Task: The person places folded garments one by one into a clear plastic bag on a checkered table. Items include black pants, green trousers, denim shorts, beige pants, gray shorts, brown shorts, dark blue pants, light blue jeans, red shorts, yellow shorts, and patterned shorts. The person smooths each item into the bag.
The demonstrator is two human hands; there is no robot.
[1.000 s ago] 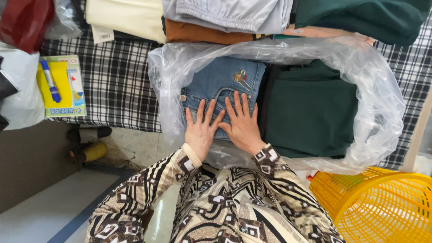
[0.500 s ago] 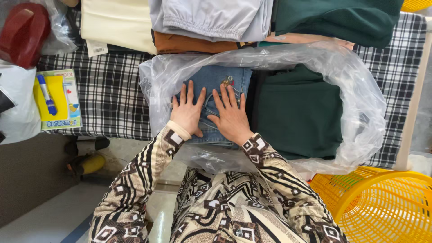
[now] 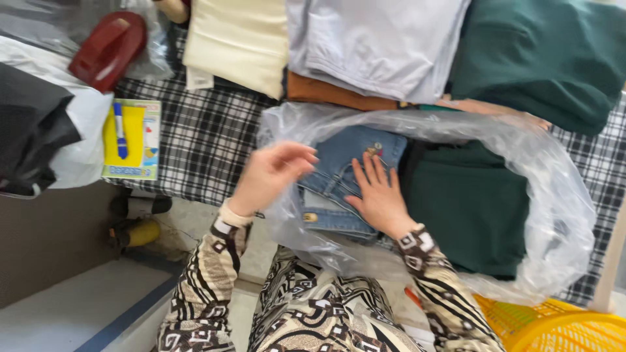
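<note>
Black-and-white checked cloth covers the worktop [image 3: 208, 140], where folded blue denim jeans [image 3: 345, 179] lie inside a clear plastic bag [image 3: 554, 215], pinned flat by the right hand [image 3: 378, 199], fingers spread, while the left hand [image 3: 270, 173] hovers open, empty, just beside the bag's mouth.

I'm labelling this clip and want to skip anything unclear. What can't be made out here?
All in the head view:
- Left hand: motion-blurred, so whether it grips the clear plastic bag is unclear.
- Jeans: partly covered by the right hand and bag film.
- Orange garment: mostly buried under the grey clothes.
- Yellow basket: cut off by the bottom edge.
</note>
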